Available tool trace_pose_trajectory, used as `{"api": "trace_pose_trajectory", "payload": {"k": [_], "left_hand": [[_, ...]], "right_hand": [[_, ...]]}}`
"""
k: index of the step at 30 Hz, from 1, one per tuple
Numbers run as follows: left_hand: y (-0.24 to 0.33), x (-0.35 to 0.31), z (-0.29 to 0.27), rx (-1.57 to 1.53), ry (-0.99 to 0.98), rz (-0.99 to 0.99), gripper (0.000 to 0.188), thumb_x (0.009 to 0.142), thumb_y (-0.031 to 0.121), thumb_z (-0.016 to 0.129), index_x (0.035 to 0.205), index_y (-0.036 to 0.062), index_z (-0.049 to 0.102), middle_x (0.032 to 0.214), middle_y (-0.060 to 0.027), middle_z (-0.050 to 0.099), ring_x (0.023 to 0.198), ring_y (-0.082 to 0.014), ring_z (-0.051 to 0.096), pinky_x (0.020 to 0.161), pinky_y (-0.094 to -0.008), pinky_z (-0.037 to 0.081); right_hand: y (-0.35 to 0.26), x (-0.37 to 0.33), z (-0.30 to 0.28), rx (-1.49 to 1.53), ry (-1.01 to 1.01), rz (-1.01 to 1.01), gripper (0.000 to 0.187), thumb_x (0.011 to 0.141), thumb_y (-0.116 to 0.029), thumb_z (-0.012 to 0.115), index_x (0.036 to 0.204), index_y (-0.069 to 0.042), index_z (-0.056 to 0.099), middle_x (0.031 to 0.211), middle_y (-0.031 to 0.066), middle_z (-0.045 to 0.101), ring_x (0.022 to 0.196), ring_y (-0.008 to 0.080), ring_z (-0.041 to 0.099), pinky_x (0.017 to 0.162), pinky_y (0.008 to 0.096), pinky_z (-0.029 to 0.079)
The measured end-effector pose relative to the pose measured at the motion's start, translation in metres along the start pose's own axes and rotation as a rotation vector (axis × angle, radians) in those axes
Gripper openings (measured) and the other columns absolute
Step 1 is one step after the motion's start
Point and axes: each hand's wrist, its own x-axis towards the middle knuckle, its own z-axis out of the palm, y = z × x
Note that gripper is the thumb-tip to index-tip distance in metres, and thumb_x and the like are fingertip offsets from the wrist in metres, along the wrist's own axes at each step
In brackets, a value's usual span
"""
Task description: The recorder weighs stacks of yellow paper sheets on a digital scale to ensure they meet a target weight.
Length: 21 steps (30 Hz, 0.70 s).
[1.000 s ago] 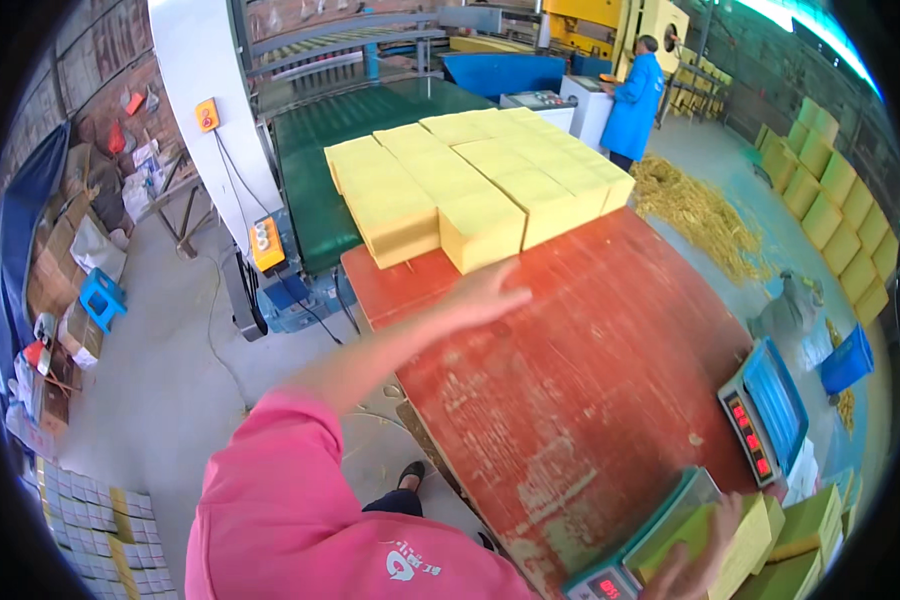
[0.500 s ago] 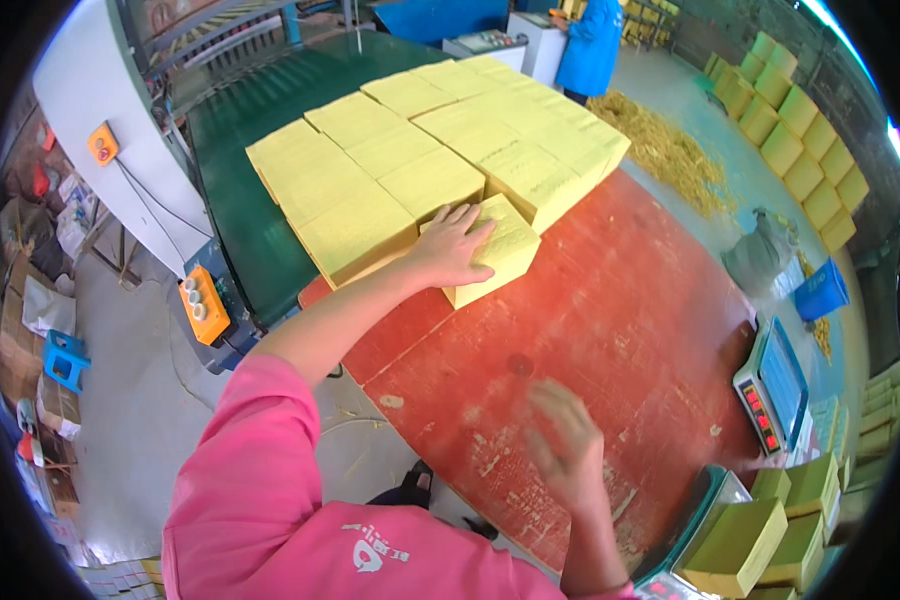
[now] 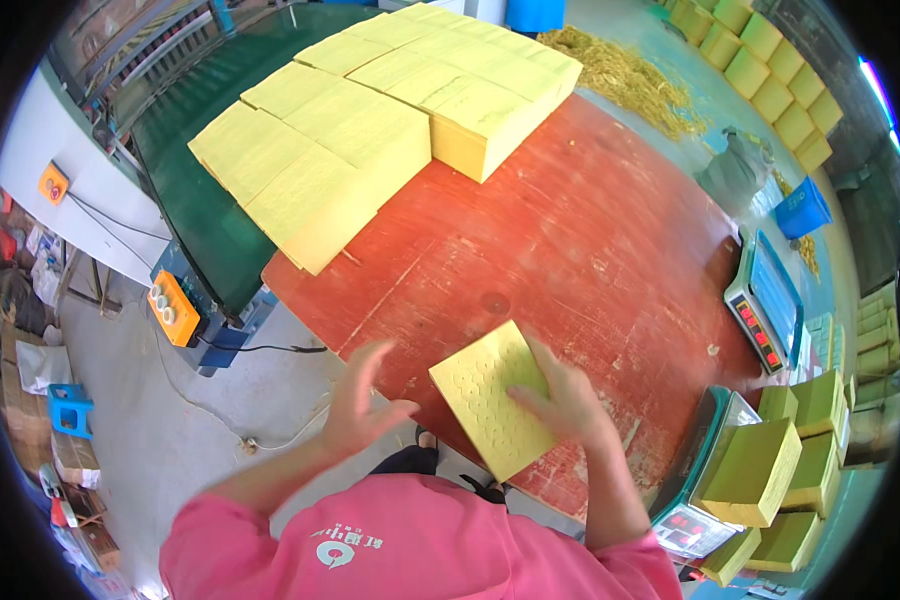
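Observation:
A block of yellow paper sheets point(image 3: 485, 400) with rows of punched curved marks is at the red table's near edge, in front of my body. My right hand point(image 3: 567, 397) grips its right side, thumb across the top face and fingers along the far edge. Whether the block rests on the table or is lifted a little, I cannot tell. To the left of it, my left hand point(image 3: 360, 405) is open, with thumb and fingers apart and nothing in it. Toward the far left lies a wide group of similar yellow paper blocks point(image 3: 370, 110), packed side by side.
The red tabletop point(image 3: 570, 250) adjoins a green conveyor bed point(image 3: 210, 190). An orange button box point(image 3: 173, 308) sits at the left. On the right are a scale point(image 3: 765, 300) and a second scale point(image 3: 695, 530) bearing yellow blocks point(image 3: 755, 470). Paper scraps point(image 3: 630, 80) lie on the floor beyond.
The single paper block has come from the packed group toward my body. My left hand has left it and drawn back, open. My right hand has taken hold of its right side.

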Motion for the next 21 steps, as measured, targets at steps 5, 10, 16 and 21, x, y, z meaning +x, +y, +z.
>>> {"api": "trace_pose_trajectory", "payload": {"k": [5, 10, 16, 21], "left_hand": [[0.003, -0.100, 0.055, -0.828, 0.047, -0.915, 0.085, 0.090, 0.063, 0.054, 0.151, 0.0106, 0.026, 0.143, -0.0156, 0.042, 0.133, -0.0291, 0.041, 0.105, -0.0463, 0.039], [0.089, -0.116, 0.115, -1.180, 0.055, -0.556, 0.087, 0.096, 0.055, 0.049, 0.156, 0.0150, 0.000, 0.155, -0.0150, 0.026, 0.143, -0.0286, 0.030, 0.117, -0.0429, 0.022], [0.128, -0.174, 0.168, -0.896, 0.105, -0.512, 0.089, 0.091, 0.026, 0.061, 0.156, 0.0150, 0.001, 0.148, -0.0157, 0.035, 0.136, -0.0266, 0.038, 0.113, -0.0409, 0.031], [0.125, -0.183, 0.205, -1.017, 0.252, -0.653, 0.069, 0.089, 0.024, 0.061, 0.149, 0.0094, 0.029, 0.135, -0.0145, 0.052, 0.122, -0.0268, 0.054, 0.101, -0.0404, 0.046]], "right_hand": [[-0.004, -0.073, 0.025, -0.030, 0.150, 0.122, 0.073, 0.087, -0.037, 0.066, 0.142, 0.001, 0.036, 0.111, 0.0271, 0.064, 0.099, 0.0386, 0.065, 0.084, 0.0434, 0.052], [0.002, -0.125, 0.048, -0.075, 0.185, 0.006, 0.075, 0.086, -0.039, 0.066, 0.141, 0.003, 0.036, 0.110, 0.0256, 0.064, 0.095, 0.0376, 0.067, 0.078, 0.0442, 0.054], [0.034, -0.201, 0.047, 0.029, 0.204, -0.049, 0.074, 0.087, -0.041, 0.064, 0.141, 0.002, 0.036, 0.110, 0.0271, 0.063, 0.089, 0.0397, 0.067, 0.075, 0.0462, 0.054], [0.074, -0.233, 0.055, 0.209, 0.318, -0.200, 0.071, 0.089, -0.044, 0.061, 0.138, 0.002, 0.040, 0.115, 0.0304, 0.061, 0.102, 0.0419, 0.063, 0.087, 0.0464, 0.051]]}}
